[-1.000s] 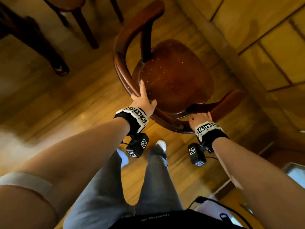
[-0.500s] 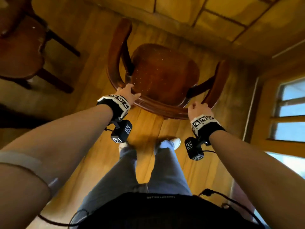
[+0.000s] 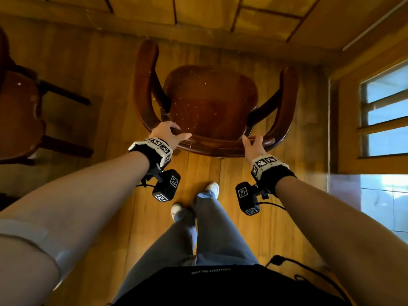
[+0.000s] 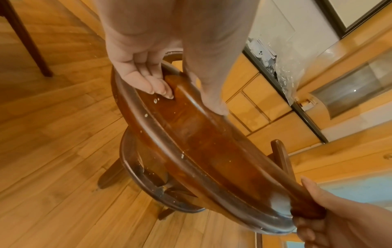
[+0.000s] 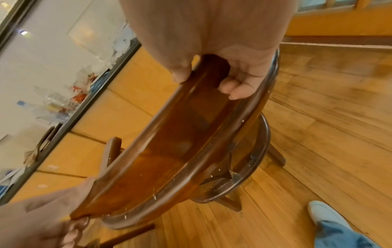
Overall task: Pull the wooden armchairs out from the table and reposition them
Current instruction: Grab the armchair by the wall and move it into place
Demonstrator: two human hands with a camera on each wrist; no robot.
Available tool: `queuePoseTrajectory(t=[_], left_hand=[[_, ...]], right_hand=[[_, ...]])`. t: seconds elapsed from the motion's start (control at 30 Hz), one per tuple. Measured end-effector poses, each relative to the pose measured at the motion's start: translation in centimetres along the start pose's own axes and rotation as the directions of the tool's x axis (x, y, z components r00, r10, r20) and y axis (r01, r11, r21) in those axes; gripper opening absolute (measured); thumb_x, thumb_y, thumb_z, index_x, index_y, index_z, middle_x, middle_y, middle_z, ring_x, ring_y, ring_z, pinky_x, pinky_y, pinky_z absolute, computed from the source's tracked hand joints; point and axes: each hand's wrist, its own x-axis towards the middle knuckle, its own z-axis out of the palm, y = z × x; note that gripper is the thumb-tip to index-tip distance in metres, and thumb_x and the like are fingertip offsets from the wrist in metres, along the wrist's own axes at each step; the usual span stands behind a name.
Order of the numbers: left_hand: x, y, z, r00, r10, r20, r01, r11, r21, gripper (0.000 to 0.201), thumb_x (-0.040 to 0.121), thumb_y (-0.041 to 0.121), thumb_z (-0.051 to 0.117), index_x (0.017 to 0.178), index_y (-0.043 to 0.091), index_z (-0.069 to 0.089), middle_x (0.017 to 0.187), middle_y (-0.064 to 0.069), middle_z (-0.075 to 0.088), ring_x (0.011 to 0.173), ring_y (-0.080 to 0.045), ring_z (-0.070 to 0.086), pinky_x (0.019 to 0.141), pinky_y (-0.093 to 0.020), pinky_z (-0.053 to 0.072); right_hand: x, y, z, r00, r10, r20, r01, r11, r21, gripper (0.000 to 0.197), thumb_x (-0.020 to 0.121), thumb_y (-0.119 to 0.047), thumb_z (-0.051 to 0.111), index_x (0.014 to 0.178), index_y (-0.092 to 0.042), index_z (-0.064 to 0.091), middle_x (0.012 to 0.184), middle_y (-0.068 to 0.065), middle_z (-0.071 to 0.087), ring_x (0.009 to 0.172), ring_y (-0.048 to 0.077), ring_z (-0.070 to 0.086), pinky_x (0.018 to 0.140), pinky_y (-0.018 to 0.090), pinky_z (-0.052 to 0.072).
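Note:
A dark wooden armchair (image 3: 212,102) with a curved back rail and two armrests stands on the plank floor right in front of me, its seat facing a panelled wall. My left hand (image 3: 171,132) grips the left part of the back rail. In the left wrist view its fingers (image 4: 148,82) curl over the outer side and the thumb lies on the inner side. My right hand (image 3: 254,143) holds the right part of the same rail; in the right wrist view its fingers (image 5: 239,87) wrap round the rail.
A second dark wooden chair (image 3: 19,115) stands at the left edge. A wood-panelled wall (image 3: 198,12) runs just beyond the armchair, and a window (image 3: 384,111) is on the right. My feet (image 3: 212,188) are close behind the chair's back legs.
The armchair has swung round with me until it sits square in front, closer to the panelled wall. The other chair now lies at my left. Both hands stayed on the back rail.

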Motion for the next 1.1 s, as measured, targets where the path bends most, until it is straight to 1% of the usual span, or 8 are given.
queuePoseTrajectory(t=[0.1,0.2,0.4,0.53,0.63,0.8,0.97,1.1], left_hand=[[2.0,1.4,-0.8,1.0,0.015,0.016,-0.015,1.0,-0.002,0.058,0.078,0.057,0.065,0.123,0.02,0.058,0.117,-0.006,0.062,0.091,-0.023,0.063,0.076,-0.034,0.051],[4.3,3.2,-1.6,1.0,0.022,0.014,-0.022,1.0,-0.011,0.058,0.078,0.055,0.066,0.124,0.02,0.058,0.128,-0.006,0.059,0.111,-0.028,0.059,0.09,-0.039,0.051],[11.0,7.4,-3.7,0.999,0.043,-0.031,-0.044,0.998,-0.05,0.054,0.078,0.055,0.066,0.12,0.021,0.06,0.112,-0.001,0.062,0.091,-0.019,0.057,0.083,-0.035,0.052],[16.0,11.0,-5.2,0.999,0.033,-0.038,-0.035,0.998,-0.059,0.053,0.078,0.056,0.066,0.118,0.022,0.059,0.105,0.0,0.061,0.091,-0.022,0.06,0.086,-0.039,0.055],[19.5,13.9,-6.4,0.998,0.024,-0.05,-0.027,0.998,-0.051,0.053,0.078,0.056,0.066,0.118,0.022,0.059,0.105,0.0,0.061,0.089,-0.021,0.06,0.083,-0.037,0.055],[24.4,18.1,-7.9,0.997,0.003,-0.074,-0.009,0.998,-0.069,0.052,0.08,0.052,0.066,0.12,0.02,0.059,0.112,-0.002,0.062,0.102,-0.023,0.06,0.086,-0.036,0.051],[27.2,21.0,-8.8,0.997,-0.029,-0.076,0.02,0.994,-0.11,0.054,0.079,0.051,0.067,0.123,0.02,0.058,0.108,0.0,0.061,0.108,-0.024,0.06,0.09,-0.038,0.051],[27.2,21.4,-8.6,0.998,-0.035,-0.045,0.031,0.996,-0.09,0.065,0.081,0.052,0.064,0.136,0.022,0.048,0.133,-0.005,0.056,0.121,-0.026,0.055,0.098,-0.038,0.047]], right_hand=[[2.0,-1.6,-0.3,1.0,0.002,0.012,-0.002,1.0,0.005,0.043,0.098,-0.041,0.041,0.131,-0.014,0.036,0.099,0.01,0.054,0.084,0.027,0.054,0.078,0.04,0.046],[4.4,-3.6,-0.6,1.0,0.009,0.012,-0.009,1.0,0.002,0.043,0.098,-0.042,0.041,0.132,-0.015,0.035,0.097,0.01,0.054,0.082,0.027,0.056,0.078,0.04,0.047],[10.0,-9.5,-1.6,1.0,-0.004,0.018,0.003,0.999,0.043,0.043,0.097,-0.042,0.041,0.13,-0.016,0.036,0.1,0.01,0.053,0.085,0.028,0.055,0.088,0.047,0.051],[14.4,-14.0,-2.7,1.0,-0.017,0.017,0.016,0.997,0.073,0.038,0.098,-0.041,0.041,0.128,-0.017,0.036,0.086,0.004,0.054,0.072,0.023,0.055,0.083,0.046,0.052],[17.5,-17.3,-3.7,1.0,-0.019,0.017,0.018,0.998,0.068,0.036,0.098,-0.042,0.04,0.126,-0.019,0.037,0.085,0.004,0.055,0.072,0.023,0.056,0.081,0.045,0.052],[22.4,-22.1,-5.5,0.999,-0.027,0.035,0.026,0.999,0.025,0.034,0.097,-0.044,0.039,0.124,-0.023,0.036,0.076,0.0,0.051,0.062,0.018,0.053,0.081,0.044,0.054],[25.6,-25.6,-6.9,0.998,-0.014,0.067,0.015,1.0,-0.008,0.036,0.097,-0.044,0.038,0.127,-0.024,0.036,0.077,-0.004,0.048,0.073,0.022,0.056,0.09,0.051,0.054],[25.8,-25.8,-7.6,0.996,-0.035,0.087,0.039,0.998,-0.044,0.039,0.096,-0.046,0.039,0.132,-0.031,0.036,0.084,0.001,0.054,0.083,0.028,0.059,0.09,0.053,0.053]])
